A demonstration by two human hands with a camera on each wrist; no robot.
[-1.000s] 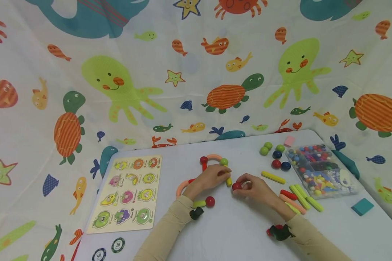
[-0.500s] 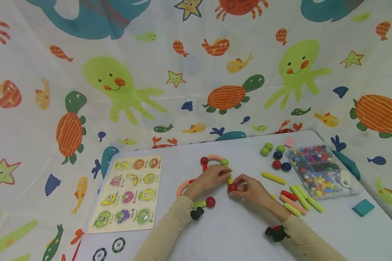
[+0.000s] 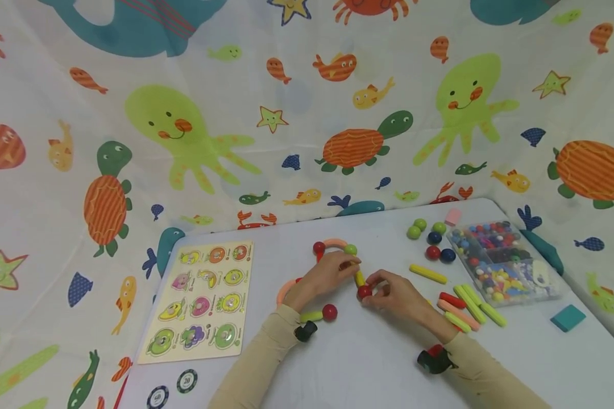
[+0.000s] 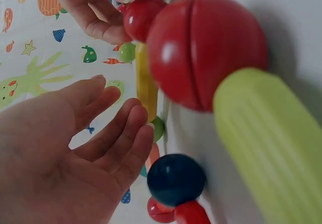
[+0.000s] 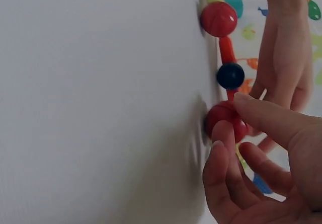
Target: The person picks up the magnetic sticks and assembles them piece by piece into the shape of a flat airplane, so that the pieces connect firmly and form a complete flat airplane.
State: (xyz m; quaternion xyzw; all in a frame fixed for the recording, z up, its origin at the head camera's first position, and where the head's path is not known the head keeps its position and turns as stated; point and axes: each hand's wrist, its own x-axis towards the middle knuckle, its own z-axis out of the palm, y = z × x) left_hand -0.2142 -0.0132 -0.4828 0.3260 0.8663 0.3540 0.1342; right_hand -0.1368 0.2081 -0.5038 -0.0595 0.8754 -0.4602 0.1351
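Note:
My right hand [image 3: 398,294] pinches a red ball [image 3: 364,292] between thumb and fingers. The ball sits against the near end of a yellow rod [image 3: 360,278]. My left hand [image 3: 327,275] is beside that rod's far end; in the left wrist view its fingers [image 4: 133,128] are loosely extended, thumb apart. Whether they touch the rod I cannot tell. A green ball [image 3: 351,249] joins the rod to a peach curved piece [image 3: 335,243], which runs to another red ball [image 3: 319,247]. A dark blue ball [image 4: 176,179] and a red rod [image 4: 192,213] appear in the left wrist view.
A light green rod [image 3: 312,316] ending in a red ball [image 3: 330,312] lies near my left wrist. Loose rods [image 3: 471,304], loose balls [image 3: 433,253] and a bead box [image 3: 503,261] are at right. A fruit puzzle board [image 3: 196,301] lies left, with two round chips [image 3: 186,381] nearer.
My right hand has moved left, bringing the red ball from apart to the yellow rod's near end. My left hand has stayed nearly in place. The head view shifted slightly.

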